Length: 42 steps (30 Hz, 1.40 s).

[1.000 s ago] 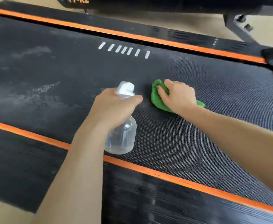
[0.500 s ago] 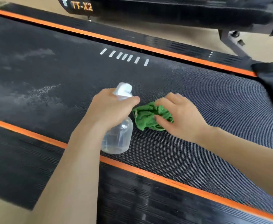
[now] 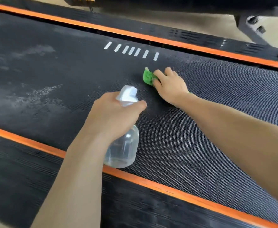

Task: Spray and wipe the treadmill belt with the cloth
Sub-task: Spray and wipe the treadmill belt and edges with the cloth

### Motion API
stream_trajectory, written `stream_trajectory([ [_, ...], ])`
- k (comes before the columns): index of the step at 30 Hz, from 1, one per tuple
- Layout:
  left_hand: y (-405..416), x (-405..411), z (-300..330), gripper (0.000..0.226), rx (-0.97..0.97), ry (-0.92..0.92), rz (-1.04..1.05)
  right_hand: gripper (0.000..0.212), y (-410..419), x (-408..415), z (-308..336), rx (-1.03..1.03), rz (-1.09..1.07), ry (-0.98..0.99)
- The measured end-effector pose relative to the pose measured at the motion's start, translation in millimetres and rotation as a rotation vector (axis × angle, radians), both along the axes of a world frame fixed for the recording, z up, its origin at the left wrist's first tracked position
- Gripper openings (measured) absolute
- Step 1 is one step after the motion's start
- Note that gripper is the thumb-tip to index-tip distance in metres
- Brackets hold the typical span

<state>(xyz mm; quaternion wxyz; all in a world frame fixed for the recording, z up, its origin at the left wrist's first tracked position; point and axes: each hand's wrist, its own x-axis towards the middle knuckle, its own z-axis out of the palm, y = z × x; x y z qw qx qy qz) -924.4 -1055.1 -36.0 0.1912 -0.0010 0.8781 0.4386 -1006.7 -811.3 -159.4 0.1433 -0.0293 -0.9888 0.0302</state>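
The black textured treadmill belt fills most of the view, with pale dusty streaks on its left part. My left hand grips the neck of a clear spray bottle with a white nozzle, held above the belt's near side. My right hand holds a bunched green cloth down on the belt, just below a row of white dashes. Most of the cloth is hidden under my fingers.
Orange stripes run along both sides of the belt, with black ribbed side rails beyond them. A dark frame with a metal leg stands on the beige floor past the far rail.
My right hand slid the green cloth from beside the bottle away toward the white dashes. The left hand with the bottle stayed about where it was.
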Motion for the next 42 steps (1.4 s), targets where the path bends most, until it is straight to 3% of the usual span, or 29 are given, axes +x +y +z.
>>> stream_trajectory([
  [3,-4.2,-3.7,1.2,0.033,0.006,0.01,0.015,0.031,-22.5,2.2,4.8,-0.101,-0.064,-0.059],
  [9,-6.1,3.2,5.7,0.035,-0.012,0.002,0.006,0.024,-89.5,156.2,21.0,-0.099,0.466,-0.145],
  [13,-9.4,6.6,8.3,0.038,-0.026,0.018,-0.01,0.026,-75.8,139.5,15.6,0.048,0.67,-0.092],
  [15,-12.5,6.8,7.6,0.038,-0.01,0.016,0.004,0.027,-59.3,98.3,8.7,0.123,0.589,-0.015],
  [18,-13.5,6.1,4.6,0.037,0.008,0.005,0.011,0.035,-24.0,28.9,9.3,0.095,0.066,-0.005],
  [20,-12.5,1.6,0.6,0.038,0.021,0.006,0.012,0.039,-17.5,3.9,9.1,0.0,-0.162,-0.064],
  [22,-8.8,1.0,-0.6,0.039,0.025,-0.01,-0.002,0.038,-29.9,15.9,13.0,-0.021,-0.144,-0.099],
  [28,-3.5,-1.0,-10.5,0.03,0.004,-0.06,-0.073,0.023,-75.3,158.7,20.6,-0.077,0.29,-0.17],
  [31,-2.7,0.2,-12.5,0.03,-0.013,-0.054,-0.086,0.022,-58.4,150.4,16.3,0.026,0.47,-0.147],
  [33,-3.2,0.4,-11.3,0.029,-0.01,-0.048,-0.088,0.023,-40.8,104.2,13.9,0.132,0.39,-0.109],
  [36,-4.1,2.1,-10.1,0.03,-0.02,-0.048,-0.076,0.03,-14.9,32.4,9.7,0.107,-0.037,-0.075],
  [38,-3.8,-1.4,-11.5,0.03,-0.019,-0.032,-0.067,0.036,-15.3,12.4,8.7,0.058,-0.21,-0.121],
  [40,-2.5,0.6,-10.7,0.03,-0.027,-0.033,-0.083,0.038,-28.7,34.1,14.1,0.012,-0.185,-0.157],
  [42,0.0,-0.6,-10.6,0.029,-0.017,-0.035,-0.104,0.027,-41.9,83.9,14.0,-0.042,-0.047,-0.16],
])
